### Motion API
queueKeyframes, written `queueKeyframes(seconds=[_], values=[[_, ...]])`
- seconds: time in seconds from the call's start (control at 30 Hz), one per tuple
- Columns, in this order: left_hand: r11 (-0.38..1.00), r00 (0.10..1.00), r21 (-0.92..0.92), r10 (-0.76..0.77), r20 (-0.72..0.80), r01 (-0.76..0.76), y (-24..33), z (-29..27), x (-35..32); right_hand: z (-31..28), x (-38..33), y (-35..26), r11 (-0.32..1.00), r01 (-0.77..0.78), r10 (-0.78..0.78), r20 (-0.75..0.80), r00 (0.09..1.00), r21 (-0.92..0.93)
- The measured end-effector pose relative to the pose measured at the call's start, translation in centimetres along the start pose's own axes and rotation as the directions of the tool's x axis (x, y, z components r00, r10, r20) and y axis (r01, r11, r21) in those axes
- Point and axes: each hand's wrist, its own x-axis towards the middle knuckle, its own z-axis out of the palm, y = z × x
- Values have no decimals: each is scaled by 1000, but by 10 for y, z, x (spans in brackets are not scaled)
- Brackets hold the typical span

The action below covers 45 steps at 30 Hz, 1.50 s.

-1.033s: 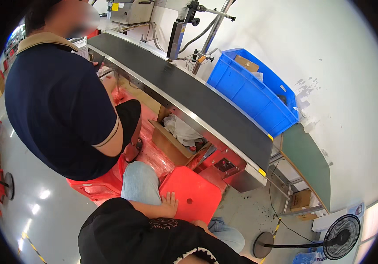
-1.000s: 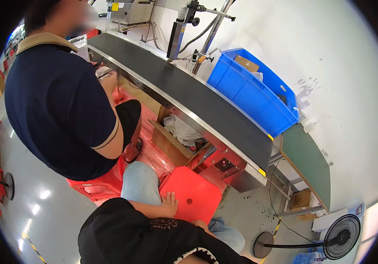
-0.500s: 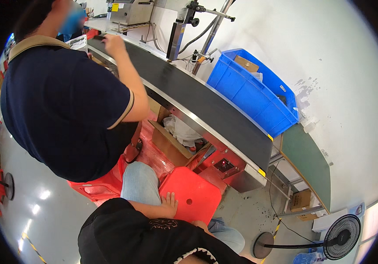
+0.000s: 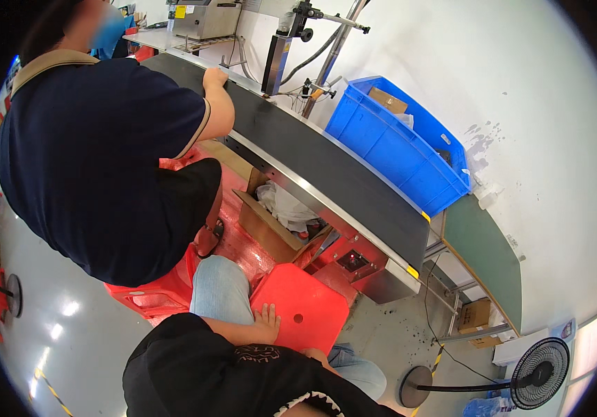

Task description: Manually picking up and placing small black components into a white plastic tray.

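the blue plastic crate [image 4: 399, 146] sits behind the long belt, next to the white wall. it has straight ribbed sides, and inside it lie a brown cardboard piece [image 4: 387, 101] and some pale scraps. under the belt stands an open brown cardboard box [image 4: 265, 226] with a crumpled white bag [image 4: 286, 206] in it.

the conveyor belt [image 4: 326, 170] is dark, flat and smooth, with a shiny metal edge along its near side. a green curved board [image 4: 485, 254] sits at its far end.

the left hand [image 4: 265, 321] lies flat with its fingers spread on the red plastic stool [image 4: 298, 309], which is smooth and square with a small round hole in the top (it grips nothing, it just rests there). the stool stands on the floor just in front of the person's knees. the right hand cannot be seen, so its grip cannot be told.

another person in a dark blue shirt [image 4: 97, 160] sits on a red plastic seat [image 4: 147, 297] and has one hand [image 4: 215, 76] on the belt's edge. a black round fan [image 4: 538, 372] stands on the grey floor.
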Motion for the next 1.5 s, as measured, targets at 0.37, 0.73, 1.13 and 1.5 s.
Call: queueKeyframes(seconds=[0.37,0.73,1.13,1.5], values=[[999,996,-2,42,74,-42,-3,-13,-7,-34,-23,-38,1000,18,-18,-44,999,4],[961,959,-269,134,248,-65,-9,-93,-19,85,32,107,185,-170,-36,179,983,968],[959,997,-279,-33,73,52,-35,-82,1,75,35,101,773,303,-322,-67,944,557],[998,996,-44,-34,80,38,-29,-68,-5,62,42,106,880,353,-382,31,924,319]])
